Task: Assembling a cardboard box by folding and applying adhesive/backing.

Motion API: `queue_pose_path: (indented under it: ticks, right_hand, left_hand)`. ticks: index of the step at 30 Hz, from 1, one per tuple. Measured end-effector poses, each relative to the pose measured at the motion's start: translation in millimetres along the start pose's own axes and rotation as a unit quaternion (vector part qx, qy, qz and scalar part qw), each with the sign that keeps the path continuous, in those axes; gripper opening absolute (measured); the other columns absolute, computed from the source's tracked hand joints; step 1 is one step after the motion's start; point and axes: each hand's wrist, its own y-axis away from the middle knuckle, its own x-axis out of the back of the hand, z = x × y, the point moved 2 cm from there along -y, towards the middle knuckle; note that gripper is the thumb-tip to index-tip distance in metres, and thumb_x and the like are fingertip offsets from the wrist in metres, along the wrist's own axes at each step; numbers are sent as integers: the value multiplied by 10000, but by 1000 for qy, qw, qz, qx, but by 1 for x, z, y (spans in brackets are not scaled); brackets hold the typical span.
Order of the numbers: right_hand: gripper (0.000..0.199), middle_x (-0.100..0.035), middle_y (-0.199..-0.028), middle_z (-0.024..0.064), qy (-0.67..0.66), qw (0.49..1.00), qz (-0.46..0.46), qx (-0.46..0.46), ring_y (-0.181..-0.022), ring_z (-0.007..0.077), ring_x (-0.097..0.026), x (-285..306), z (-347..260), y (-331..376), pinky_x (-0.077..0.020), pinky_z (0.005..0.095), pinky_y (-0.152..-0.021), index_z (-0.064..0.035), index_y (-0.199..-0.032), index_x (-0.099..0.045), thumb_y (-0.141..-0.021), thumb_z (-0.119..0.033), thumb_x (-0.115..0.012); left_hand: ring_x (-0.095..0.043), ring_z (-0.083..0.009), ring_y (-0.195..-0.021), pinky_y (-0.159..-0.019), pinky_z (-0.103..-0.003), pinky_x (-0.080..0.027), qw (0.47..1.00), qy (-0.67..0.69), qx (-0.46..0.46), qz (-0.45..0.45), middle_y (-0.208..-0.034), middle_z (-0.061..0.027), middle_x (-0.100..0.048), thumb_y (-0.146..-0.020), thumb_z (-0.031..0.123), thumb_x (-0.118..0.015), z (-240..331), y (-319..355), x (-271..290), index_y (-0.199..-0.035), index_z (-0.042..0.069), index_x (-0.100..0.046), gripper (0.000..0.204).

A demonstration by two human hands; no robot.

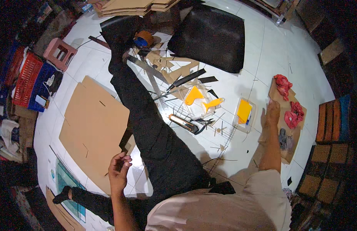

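The cardboard stack [136, 5] at twelve o'clock is cut off by the top edge. The outstretched leg [147, 123] hides part of the cardboard sheet [95, 127].

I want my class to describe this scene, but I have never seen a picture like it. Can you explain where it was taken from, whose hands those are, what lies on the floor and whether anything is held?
There is no machine here. One wide-angle camera worn on a person's head looks down, so straight lines bend near the rim. The person sits on a white tiled floor, one leg in dark trousers stretched out. The left hand hovers, fingers curled, at the edge of a flat brown cardboard sheet; whether its grip holds anything is unclear. The right hand rests flat and empty beside a smaller cardboard piece carrying crumpled red rags. Between them lie yellow plastic scrapers, a clear plastic tub and card scraps.
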Motion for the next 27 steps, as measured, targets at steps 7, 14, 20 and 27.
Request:
queue_pose_path:
  ticks: [7,14,20,27]
  right_hand:
    - [586,-499,-1330,265,99,993,68,-20,-1279,410,-447,0,-22,-27,-401,487,-1049,-47,-1309,-557,-881,-432,-669]
    - [1013,-226,-1580,214,-10,984,-135,-116,-1437,483,-196,-6,-149,22,-215,582,-1165,-162,-1544,-247,-728,-444,-778]
    - [852,-238,-1557,258,260,937,-86,-218,-1386,472,-299,-6,-70,-34,-243,568,-1148,-177,-1523,-327,-809,-446,-707]
    - [479,-390,-1467,270,-99,990,102,22,-1309,397,-438,-128,-72,-124,-362,460,-1104,-51,-1364,-541,-970,-322,-560]
  left_hand:
    - [-622,-213,-1014,-874,-341,-529,999,-39,-6,-35,-1097,-99,-641,-932,104,-655,0,-13,-17,-1257,24,-543,353]
    - [-611,-197,-1090,-972,-350,-491,999,-50,10,-17,-1142,-99,-644,-905,5,-657,16,-17,2,-1292,8,-533,406]
    - [-593,-194,-1129,-988,-342,-484,996,-86,-11,-13,-1190,-104,-626,-926,34,-650,33,-21,22,-1324,15,-520,419]
    - [-598,-178,-1108,-974,-341,-494,992,-127,3,-24,-1189,-112,-625,-930,124,-682,64,-24,30,-1353,23,-517,465]
